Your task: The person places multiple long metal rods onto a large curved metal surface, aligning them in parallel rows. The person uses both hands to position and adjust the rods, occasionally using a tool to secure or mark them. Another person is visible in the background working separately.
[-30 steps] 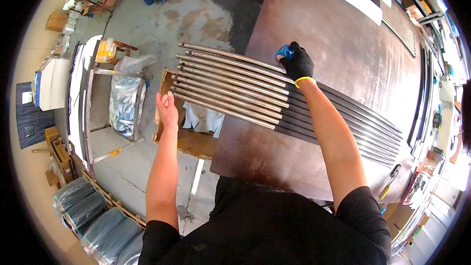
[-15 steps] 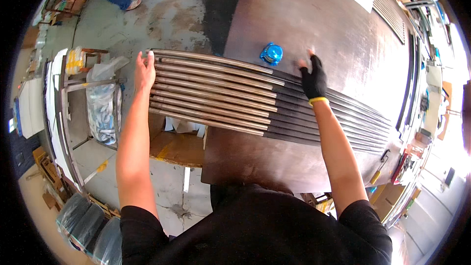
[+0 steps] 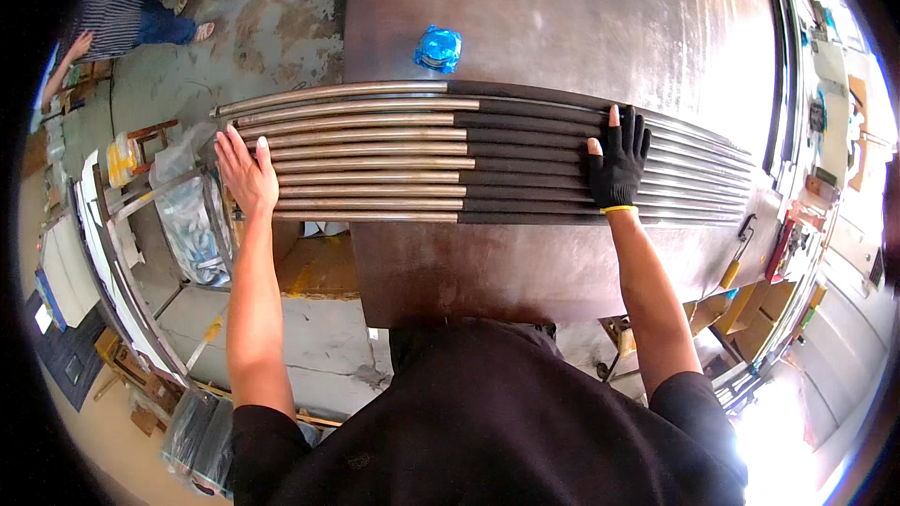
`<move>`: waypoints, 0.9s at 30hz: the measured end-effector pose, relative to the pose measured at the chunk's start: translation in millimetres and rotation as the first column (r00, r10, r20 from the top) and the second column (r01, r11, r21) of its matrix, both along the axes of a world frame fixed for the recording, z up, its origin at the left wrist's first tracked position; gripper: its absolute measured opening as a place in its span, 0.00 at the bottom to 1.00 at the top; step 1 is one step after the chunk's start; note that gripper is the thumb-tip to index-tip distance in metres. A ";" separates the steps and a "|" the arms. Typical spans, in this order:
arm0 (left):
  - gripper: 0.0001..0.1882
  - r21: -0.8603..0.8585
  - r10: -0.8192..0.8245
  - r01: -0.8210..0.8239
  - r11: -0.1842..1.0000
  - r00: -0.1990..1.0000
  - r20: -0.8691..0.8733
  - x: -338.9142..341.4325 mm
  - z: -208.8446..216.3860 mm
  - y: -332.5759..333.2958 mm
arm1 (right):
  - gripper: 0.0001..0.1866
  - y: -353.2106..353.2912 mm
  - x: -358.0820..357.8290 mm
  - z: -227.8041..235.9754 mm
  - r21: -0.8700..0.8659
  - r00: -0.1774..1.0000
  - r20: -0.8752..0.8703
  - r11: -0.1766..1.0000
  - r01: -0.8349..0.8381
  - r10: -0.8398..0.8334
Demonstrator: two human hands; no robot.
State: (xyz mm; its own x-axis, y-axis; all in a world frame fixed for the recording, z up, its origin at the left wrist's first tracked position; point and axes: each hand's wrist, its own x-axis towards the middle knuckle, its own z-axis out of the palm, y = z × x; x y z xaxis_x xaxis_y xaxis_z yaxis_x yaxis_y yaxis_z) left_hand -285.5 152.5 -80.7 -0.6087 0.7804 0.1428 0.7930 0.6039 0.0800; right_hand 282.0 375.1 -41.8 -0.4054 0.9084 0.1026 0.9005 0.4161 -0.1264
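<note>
Several long metal tubes lie side by side across the brown table, their bare left ends jutting past its edge. Toward the right, each tube has a black covering. My left hand is bare and rests flat at the left ends, fingers stretched out. On the black part lies my right hand in a dark fingertip-less glove with a yellow cuff, fingers extended over the row; thumb and index tips show bare. One tube at the far side sits slightly apart from the others.
A shiny blue round object sits beyond the tubes. A yellow-handled tool lies at the table's right. Left stands a metal frame beside a plastic-wrapped bundle. An open cardboard box is below the tube ends. Another person stands far left.
My right hand has come down from the far side onto the black-covered part. My left hand has shifted nearer along the tube ends. The whole view has turned and moved right.
</note>
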 end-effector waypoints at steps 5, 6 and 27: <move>0.39 -0.006 -0.022 0.022 1.000 1.000 0.017 15.6 4.3 -7.9 | 0.37 -3.7 0.4 3.1 -0.006 1.000 -0.024 1.000 -0.002 0.002; 0.39 -0.013 -0.027 0.027 1.000 0.999 0.024 20.8 6.0 -10.9 | 0.37 -4.5 1.4 4.1 -0.008 0.999 -0.034 1.000 -0.002 0.001; 0.37 -0.088 0.018 -0.014 0.996 0.999 0.043 58.7 17.4 -100.4 | 0.39 -122.8 44.5 6.3 -0.163 0.999 -0.050 0.986 -0.018 0.010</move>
State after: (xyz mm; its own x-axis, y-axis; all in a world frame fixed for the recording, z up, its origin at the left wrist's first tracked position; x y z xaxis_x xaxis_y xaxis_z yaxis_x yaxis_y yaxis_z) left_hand -226.8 52.2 -63.3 -0.6252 0.7790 0.0475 0.7803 0.6225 0.0610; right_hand 326.5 252.4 -35.5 -0.4160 0.9090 -0.0265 0.8859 0.3986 -0.2374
